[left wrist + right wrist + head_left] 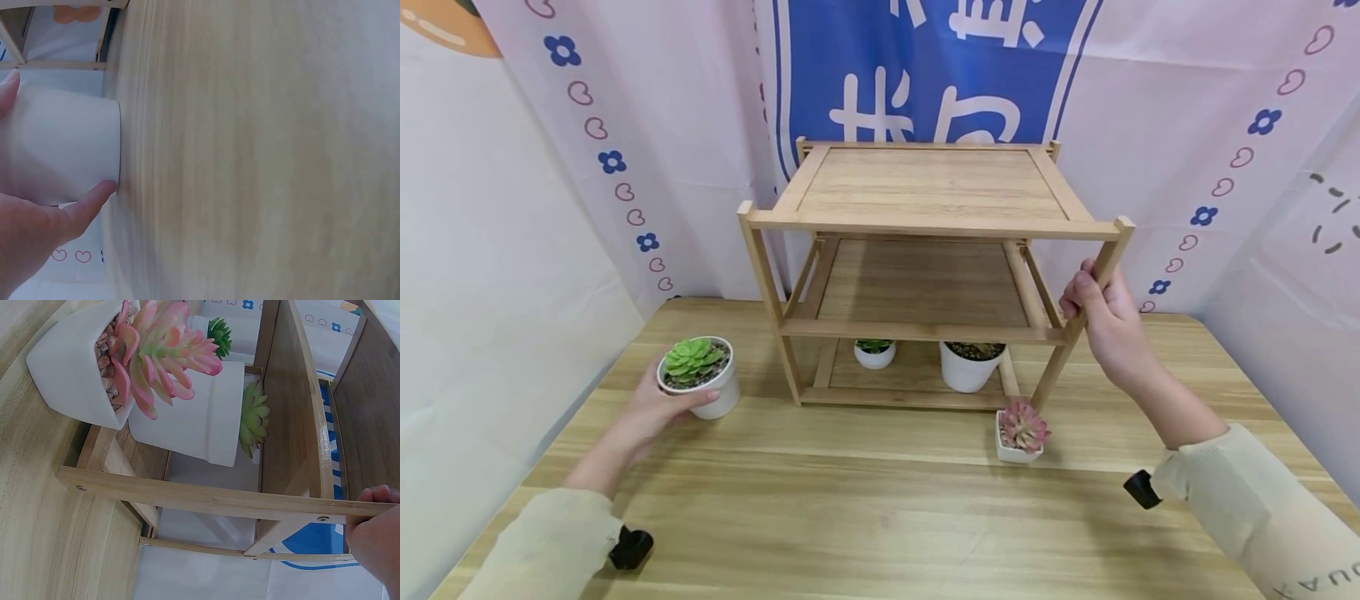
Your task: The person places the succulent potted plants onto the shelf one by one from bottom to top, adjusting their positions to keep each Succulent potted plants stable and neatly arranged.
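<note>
While the shelf (917,283) is gripped at its front right post (1057,367) by the right hand (1108,321), the white pot (725,398) with its green succulent (692,358) is held by the left hand (651,412) at the left of the table (850,508), apart from the shelf. Head view: the left thumb (696,400) is laid across the pot's near wall, its other fingers largely hidden; the right fingers are curled round the post. A small pot (875,360) and a larger pot (967,372) are seen on the bottom tier (917,379); a pink succulent (1024,427) is placed before the right front corner.

Left wrist view: the pot is clasped between digits on opposite sides; whether its base is lifted cannot be told. Judged stiff, smooth, possibly slippery, not heavy; best taken round the wall, leaves avoided, tilt avoided lest grit be spilled.

Right wrist view: the post is enclosed by the fist, fingertips partly hidden. Frame judged rigid but light, easily dragged; best steadied by a post.
</note>
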`<action>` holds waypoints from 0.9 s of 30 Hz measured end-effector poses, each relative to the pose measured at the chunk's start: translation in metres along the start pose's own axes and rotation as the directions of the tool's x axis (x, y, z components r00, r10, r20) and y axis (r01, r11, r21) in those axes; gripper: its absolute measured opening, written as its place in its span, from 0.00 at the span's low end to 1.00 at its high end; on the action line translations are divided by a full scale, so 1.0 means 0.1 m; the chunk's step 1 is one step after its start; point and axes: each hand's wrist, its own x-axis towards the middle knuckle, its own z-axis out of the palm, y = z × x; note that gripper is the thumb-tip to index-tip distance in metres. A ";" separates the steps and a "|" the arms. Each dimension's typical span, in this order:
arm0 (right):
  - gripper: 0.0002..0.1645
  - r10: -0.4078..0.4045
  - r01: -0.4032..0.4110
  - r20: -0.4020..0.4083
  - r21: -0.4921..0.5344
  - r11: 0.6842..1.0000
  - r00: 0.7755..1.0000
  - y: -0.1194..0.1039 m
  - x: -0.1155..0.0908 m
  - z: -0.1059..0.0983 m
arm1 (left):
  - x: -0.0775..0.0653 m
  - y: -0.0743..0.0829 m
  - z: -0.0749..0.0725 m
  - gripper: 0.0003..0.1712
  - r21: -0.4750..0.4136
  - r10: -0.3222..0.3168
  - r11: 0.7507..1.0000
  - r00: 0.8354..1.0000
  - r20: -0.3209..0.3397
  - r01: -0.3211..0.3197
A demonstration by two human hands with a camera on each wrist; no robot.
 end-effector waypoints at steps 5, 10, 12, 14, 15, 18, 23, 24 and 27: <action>0.05 0.003 -0.003 -0.003 -0.006 1.000 1.000 0.00 -0.01 0.00 | -0.01 0.00 0.01 0.62 0.023 -0.003 1.000 1.000 -0.013 0.004; 0.05 0.002 -0.002 -0.007 -0.018 1.000 1.000 0.00 -0.01 0.00 | -0.01 0.01 0.02 0.62 0.018 -0.001 1.000 1.000 -0.023 0.001; 0.05 0.001 -0.002 -0.009 -0.022 1.000 1.000 0.00 -0.01 0.00 | -0.01 0.01 0.02 0.62 0.018 -0.009 1.000 1.000 -0.026 0.009; 0.05 0.001 -0.002 -0.012 -0.025 1.000 1.000 0.00 -0.01 0.00 | -0.01 0.02 0.02 0.61 0.018 -0.018 1.000 0.999 -0.032 0.019; 0.05 0.002 -0.002 -0.013 -0.025 1.000 1.000 0.00 -0.02 0.00 | -0.01 0.02 0.02 0.62 0.010 -0.020 1.000 0.999 -0.035 0.021; 0.05 0.004 -0.004 -0.015 -0.029 1.000 1.000 0.00 -0.01 0.00 | 0.00 0.02 0.02 0.62 -0.010 -0.035 0.999 0.998 -0.049 0.034; 0.05 -0.002 0.001 -0.016 -0.040 0.999 1.000 0.00 0.00 0.00 | 0.00 0.05 0.02 0.62 0.000 -0.039 0.999 0.997 -0.062 0.039; 0.05 -0.003 0.002 -0.015 -0.041 0.999 1.000 0.00 0.00 0.00 | 0.00 0.07 0.02 0.61 0.009 -0.038 0.999 0.997 -0.062 0.039; 0.06 -0.003 0.003 -0.014 -0.041 0.999 1.000 0.00 0.00 0.00 | -0.01 0.12 0.03 0.61 0.042 -0.037 0.998 0.997 -0.064 0.040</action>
